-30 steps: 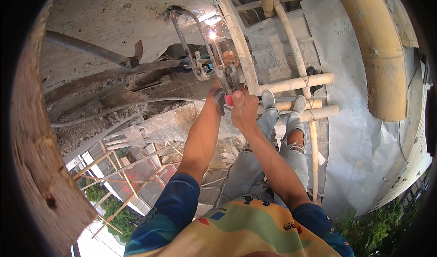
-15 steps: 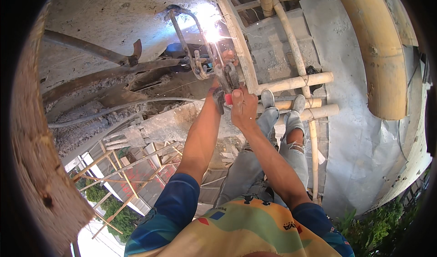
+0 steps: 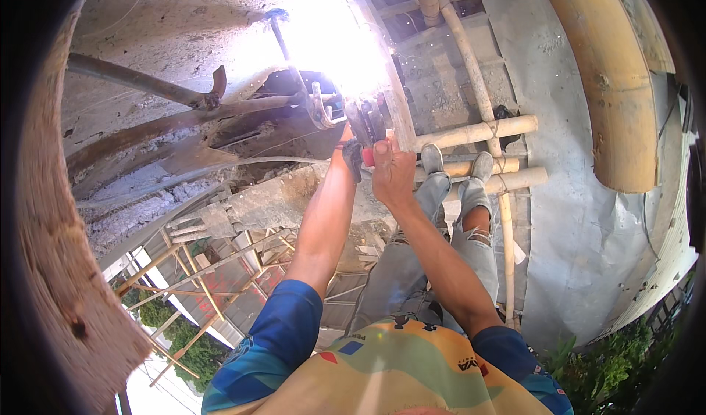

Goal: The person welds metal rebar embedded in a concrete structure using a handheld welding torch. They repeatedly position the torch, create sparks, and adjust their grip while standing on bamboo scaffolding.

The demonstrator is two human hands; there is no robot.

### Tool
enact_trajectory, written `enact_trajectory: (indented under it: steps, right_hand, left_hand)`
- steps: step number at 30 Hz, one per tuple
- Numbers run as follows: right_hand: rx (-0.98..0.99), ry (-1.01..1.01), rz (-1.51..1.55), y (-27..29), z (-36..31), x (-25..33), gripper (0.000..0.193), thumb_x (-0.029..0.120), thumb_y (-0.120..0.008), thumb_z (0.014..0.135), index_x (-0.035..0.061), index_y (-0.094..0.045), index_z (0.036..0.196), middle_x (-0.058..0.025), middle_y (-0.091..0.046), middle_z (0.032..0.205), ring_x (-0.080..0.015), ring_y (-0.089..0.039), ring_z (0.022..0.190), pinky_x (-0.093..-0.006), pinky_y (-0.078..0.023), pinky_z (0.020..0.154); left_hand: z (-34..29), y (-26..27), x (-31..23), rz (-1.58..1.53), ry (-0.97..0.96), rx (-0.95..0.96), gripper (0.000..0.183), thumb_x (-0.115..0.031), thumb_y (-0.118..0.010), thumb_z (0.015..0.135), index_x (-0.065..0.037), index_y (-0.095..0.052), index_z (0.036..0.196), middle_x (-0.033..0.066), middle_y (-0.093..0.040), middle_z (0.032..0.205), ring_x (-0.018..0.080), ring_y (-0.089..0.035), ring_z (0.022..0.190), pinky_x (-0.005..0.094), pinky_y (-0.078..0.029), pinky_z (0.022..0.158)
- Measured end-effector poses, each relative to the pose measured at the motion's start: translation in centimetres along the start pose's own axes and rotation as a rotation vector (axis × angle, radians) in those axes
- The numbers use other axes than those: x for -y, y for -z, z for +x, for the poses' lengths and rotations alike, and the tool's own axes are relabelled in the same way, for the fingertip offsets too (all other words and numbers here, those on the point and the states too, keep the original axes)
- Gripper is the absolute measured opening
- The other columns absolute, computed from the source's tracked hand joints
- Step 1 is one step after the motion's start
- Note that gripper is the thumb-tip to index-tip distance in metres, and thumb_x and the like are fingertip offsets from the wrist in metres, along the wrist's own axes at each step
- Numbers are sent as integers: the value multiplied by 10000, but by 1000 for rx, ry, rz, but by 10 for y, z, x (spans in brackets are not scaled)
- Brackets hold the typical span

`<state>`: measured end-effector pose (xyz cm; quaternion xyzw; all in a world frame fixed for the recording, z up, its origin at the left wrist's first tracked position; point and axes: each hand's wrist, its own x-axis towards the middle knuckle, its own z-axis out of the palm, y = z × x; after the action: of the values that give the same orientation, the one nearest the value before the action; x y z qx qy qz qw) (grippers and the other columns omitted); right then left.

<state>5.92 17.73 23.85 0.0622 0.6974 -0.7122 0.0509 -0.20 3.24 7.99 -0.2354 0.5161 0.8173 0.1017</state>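
Observation:
My right hand [image 3: 394,172] is wrapped round a welding electrode holder [image 3: 365,124] with dark jaws and a bit of red at its grip, thumb on top. Beyond the jaws a white welding arc [image 3: 346,44] glares and hides the electrode and the spot it touches. My left forearm [image 3: 329,202] reaches up behind the holder. The left hand's fingers are lost behind the tool and in the glare. Just left of the holder, a bent metal rod frame [image 3: 283,44] stands against the concrete, its right side washed out by light.
A steel bar [image 3: 136,78] juts in from the left. Bamboo poles [image 3: 482,133] cross under and beside my shoes [image 3: 432,159]. Grey sheet metal [image 3: 566,216] and a thick bamboo trunk [image 3: 614,91] lie to the right. Rough wood [image 3: 73,290] edges the left; more scaffolding [image 3: 198,275] stands below.
The arc's glare has grown much larger and brighter, covering the rod frame's right side and the fingers that showed behind the holder. Both arms have barely moved.

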Motion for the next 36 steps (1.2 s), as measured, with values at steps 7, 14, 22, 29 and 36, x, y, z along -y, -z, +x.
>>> enact_trajectory:
  steps: [7,14,22,29,36]
  right_hand:
    - [9,30,49,0,-7,-10,765,669,-346,940,-6,-604,689,-128,-571,572,-327,-606,543,-416,-427,516]
    - [-5,-16,214,11,-26,0,880,826,-371,811,-32,-566,811,-72,-591,615,-158,-646,545,-266,-486,485]
    - [13,-35,153,16,-36,-10,858,827,-367,812,-16,-518,774,-67,-531,567,-148,-641,548,-269,-443,465]
    - [8,-97,119,11,-37,-13,849,836,-337,818,8,-493,720,-76,-558,577,-166,-612,556,-296,-441,503]
    - [-3,-95,142,14,-34,-14,890,842,-341,812,-17,-576,804,-65,-580,580,-176,-610,553,-302,-437,501]
  left_hand:
    - [-3,0,-4,-5,5,-20,538,-384,-713,852,-15,-559,1210,71,-595,1092,181,-556,929,312,-499,788]
    - [2,-7,-7,58,-2,-115,535,-374,-720,850,-13,-558,1210,70,-594,1092,180,-556,928,308,-500,790]
    - [-4,-11,-13,-35,-12,-50,593,-292,-739,850,1,-473,1291,107,-546,1170,185,-538,963,325,-519,794]
    - [2,-6,-8,333,-181,-33,513,-268,-723,871,-5,-500,1250,99,-585,1131,177,-551,928,315,-521,784]
    - [-1,-4,-4,116,-145,-64,321,-283,-683,906,-29,-616,1090,60,-635,1032,157,-597,843,302,-499,739]
